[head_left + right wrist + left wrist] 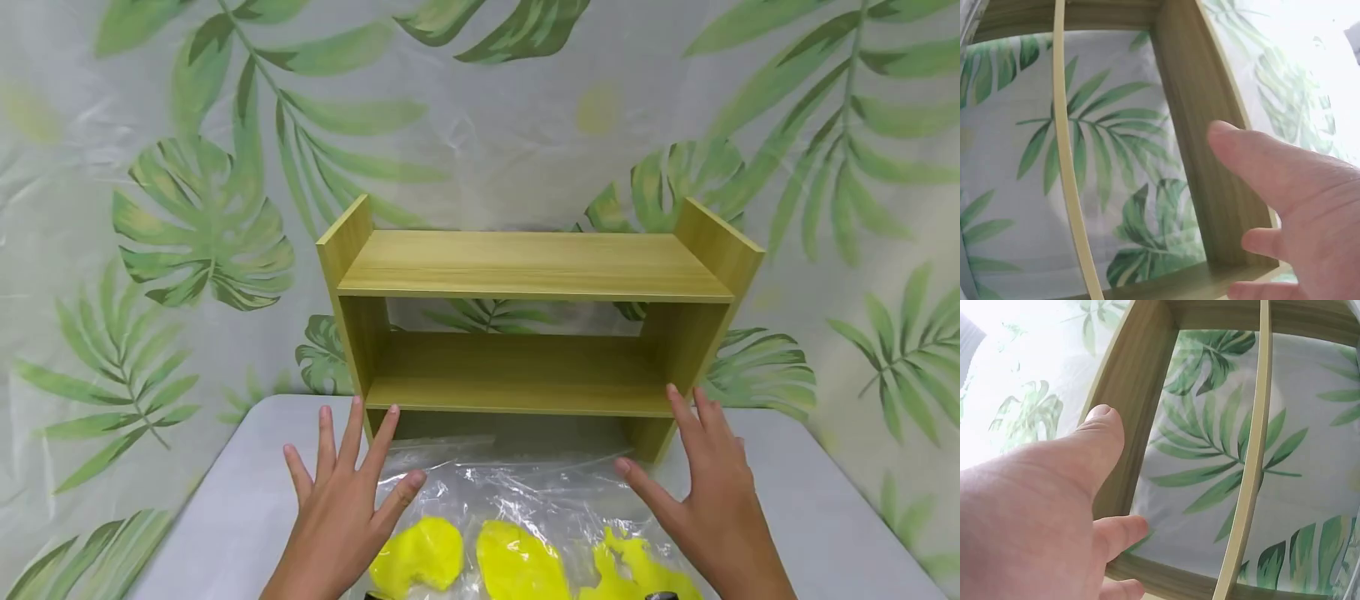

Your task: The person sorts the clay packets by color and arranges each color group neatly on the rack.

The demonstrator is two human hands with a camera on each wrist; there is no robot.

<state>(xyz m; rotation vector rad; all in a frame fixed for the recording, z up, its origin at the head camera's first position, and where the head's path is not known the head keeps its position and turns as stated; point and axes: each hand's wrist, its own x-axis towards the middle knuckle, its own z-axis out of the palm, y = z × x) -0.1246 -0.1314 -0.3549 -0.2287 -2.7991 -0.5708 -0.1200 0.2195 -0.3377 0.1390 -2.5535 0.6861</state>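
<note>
From here I can't tell whether the left hand (337,512) or right hand (712,492) touches the shelf (536,267), nor identify two dark bits (662,596) at the head view's bottom edge, which crops the desk (817,508) and rightmost yellow piece (647,571), while glare bleaches the patterned sheet (1029,419) in both wrist views.

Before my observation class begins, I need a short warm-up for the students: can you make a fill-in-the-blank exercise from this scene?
1. The lumps at the bottom of the head view are bright ____.
2. Behind the wooden shelf unit, the backdrop is printed with green ____.
3. Across the lumps from the left hand, the other hand is the person's ____ one.

Missing words: yellow; leaves; right.
</note>
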